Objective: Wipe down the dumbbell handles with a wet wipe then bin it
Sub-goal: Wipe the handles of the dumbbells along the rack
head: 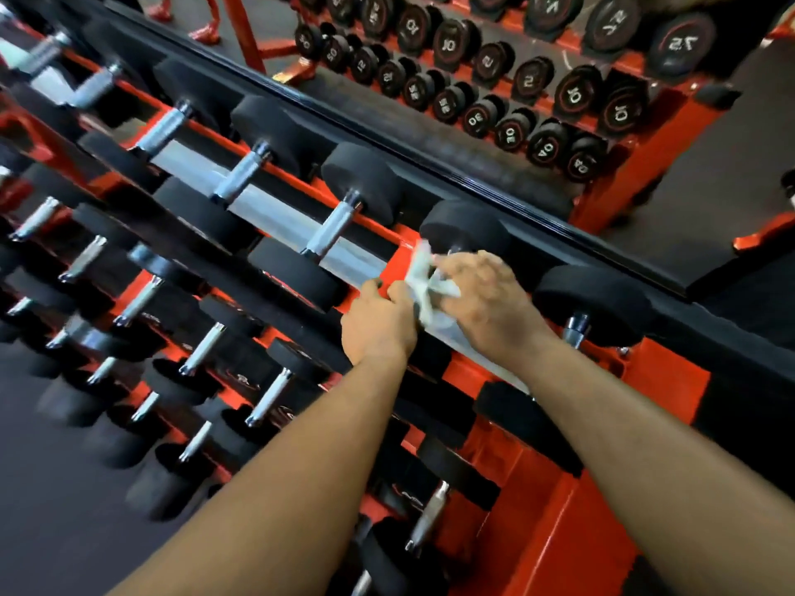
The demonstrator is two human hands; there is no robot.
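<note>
While both hands [434,309] hold wipe [426,279], dumbbells [331,230] racked.

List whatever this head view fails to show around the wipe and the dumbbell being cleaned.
- Handle of the dumbbell under the hands: covered by the wet wipe, the right hand and the left hand.
- How firmly the left hand grips the wipe: its fingertips are hidden.
- Any bin: none in frame.
- Lower-left dumbbells on the rack: blurred by motion.
</note>
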